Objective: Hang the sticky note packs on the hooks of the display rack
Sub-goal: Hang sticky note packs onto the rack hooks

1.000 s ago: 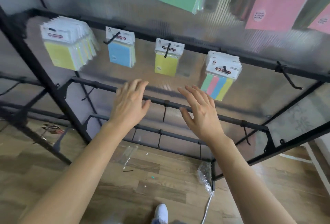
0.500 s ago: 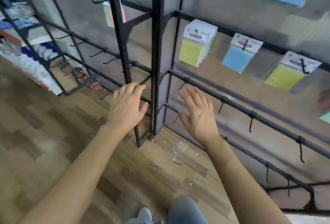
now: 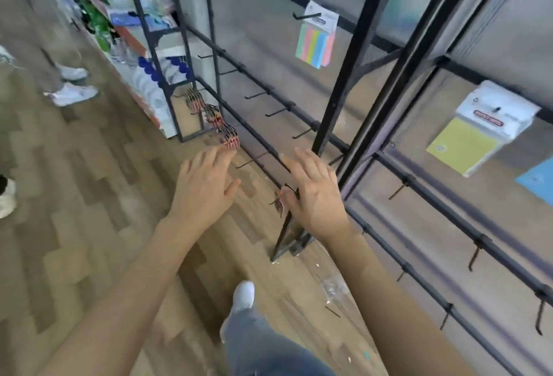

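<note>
Display rack (image 3: 353, 76): black frame with translucent panels, running along the right. Its slanted uprights stand between the near bay and the bay with most of the stock, so I judge a reach across them could knock an arm on a post.
Floor (image 3: 89, 196): wood planks, an open aisle. The person's own white shoe (image 3: 244, 295) is mid-stride, and a misstep seems likely if the eyes stay on the rack.
Far shelf (image 3: 143, 31): crowded with blurred goods at the aisle's end. I cannot tell whether spare packs lie there.
Other person's shoes (image 3: 71, 91): a pair stands up the aisle, well apart, and could be bumped into further along.
Left hand (image 3: 206, 184): spread flat, holding nothing.
Right hand (image 3: 317, 193): fingers (image 3: 305, 163) straight and empty. A dark hook tip sits just beside the thumb and could scratch or snag it.
Yellow packs (image 3: 478, 136): a stack already hung on the right, with a blue pack (image 3: 538, 181) at the frame edge.
Striped pack (image 3: 315, 37): hangs alone higher up.
Red cards (image 3: 229, 136): clustered on low hooks, near the left fingertips and easily brushed off.
Empty hooks (image 3: 254, 95): many jut outward at hand height, awaiting packs.
Plastic scraps (image 3: 332, 286): clear wrap by the rack's foot, likely slippery underfoot.
</note>
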The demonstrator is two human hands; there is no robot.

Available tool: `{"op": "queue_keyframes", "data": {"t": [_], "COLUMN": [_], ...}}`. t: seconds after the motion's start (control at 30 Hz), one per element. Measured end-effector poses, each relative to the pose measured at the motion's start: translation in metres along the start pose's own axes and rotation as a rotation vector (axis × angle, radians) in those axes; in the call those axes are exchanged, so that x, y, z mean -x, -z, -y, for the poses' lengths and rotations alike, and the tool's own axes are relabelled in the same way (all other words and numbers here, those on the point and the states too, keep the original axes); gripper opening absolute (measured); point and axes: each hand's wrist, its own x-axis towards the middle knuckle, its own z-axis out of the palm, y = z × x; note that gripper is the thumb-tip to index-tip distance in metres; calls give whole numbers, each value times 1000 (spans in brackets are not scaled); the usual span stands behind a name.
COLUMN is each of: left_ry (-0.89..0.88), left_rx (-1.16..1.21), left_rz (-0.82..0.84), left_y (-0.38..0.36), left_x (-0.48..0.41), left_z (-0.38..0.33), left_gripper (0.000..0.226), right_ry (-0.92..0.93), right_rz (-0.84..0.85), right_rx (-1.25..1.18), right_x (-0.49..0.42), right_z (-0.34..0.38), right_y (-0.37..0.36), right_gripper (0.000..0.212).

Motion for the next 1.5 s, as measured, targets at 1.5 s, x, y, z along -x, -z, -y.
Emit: {"op": "queue_keyframes", "data": {"t": [1.5], "left_ry": [-782], "left_rx": [198], "left_rz": [92], "left_y": [-13], "left_x": [-422], "left_z": [86], "left_gripper": [57], "right_ry": [-690], "right_rz": [-234], "right_rx": [615], "right_x": [-340], "right_z": [-106], "right_y": [-33], "right_gripper": [33]}}
